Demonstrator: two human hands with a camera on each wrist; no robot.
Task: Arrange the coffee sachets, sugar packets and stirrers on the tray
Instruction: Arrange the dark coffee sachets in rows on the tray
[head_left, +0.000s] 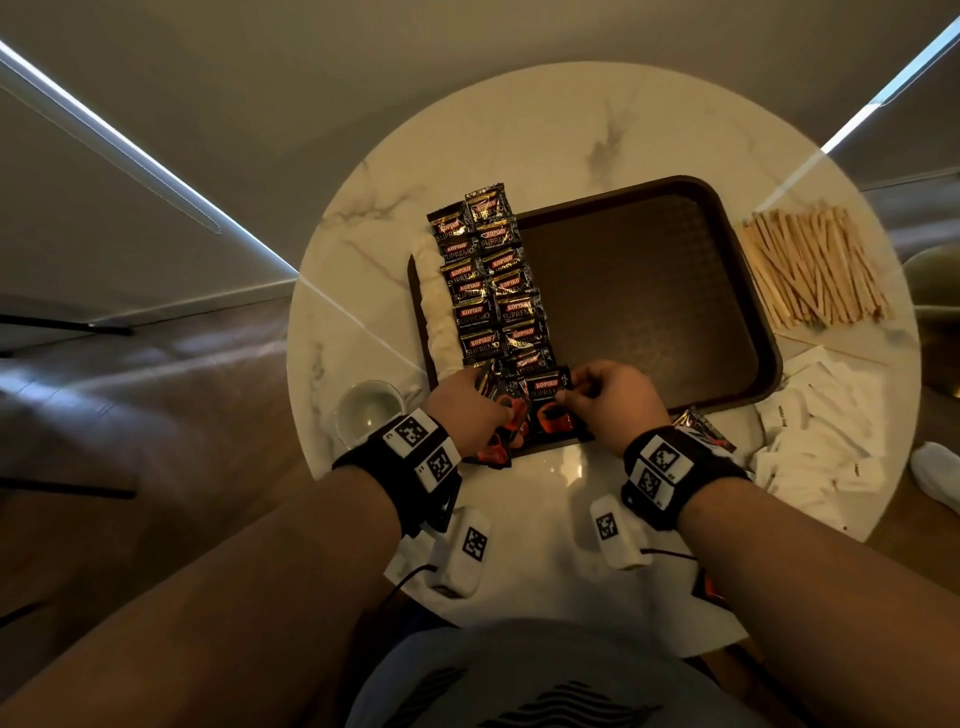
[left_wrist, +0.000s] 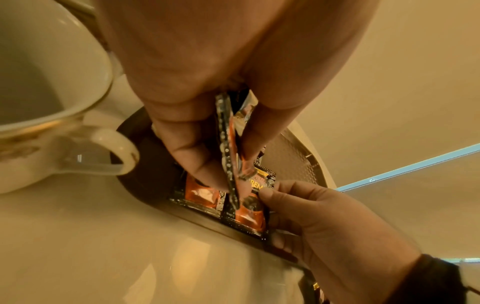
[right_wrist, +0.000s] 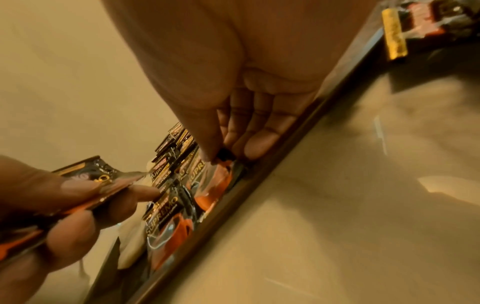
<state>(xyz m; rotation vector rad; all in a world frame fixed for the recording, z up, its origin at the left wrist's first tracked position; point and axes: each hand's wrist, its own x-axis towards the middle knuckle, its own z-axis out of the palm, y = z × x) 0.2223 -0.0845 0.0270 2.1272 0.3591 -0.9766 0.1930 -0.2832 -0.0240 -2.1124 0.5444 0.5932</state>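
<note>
A brown tray (head_left: 675, 291) lies on the round marble table. Two columns of black Kopiko coffee sachets (head_left: 488, 280) run down its left part, beside a row of white sugar packets (head_left: 434, 301) along the left rim. My left hand (head_left: 480, 387) grips a small stack of sachets (left_wrist: 228, 148) edge-up between thumb and fingers, over the tray's near left corner. My right hand (head_left: 569, 392) pinches the top corner of one sachet (head_left: 550, 410) lying flat at the tray's near edge, at the end of the right column (right_wrist: 213, 185). Wooden stirrers (head_left: 815, 270) are heaped right of the tray.
A white cup (head_left: 370, 410) stands close to my left wrist, just off the tray's near left corner. Loose white sugar packets (head_left: 821, 431) spread over the table's right side. One more coffee sachet (head_left: 701, 431) lies behind my right wrist. The tray's right half is bare.
</note>
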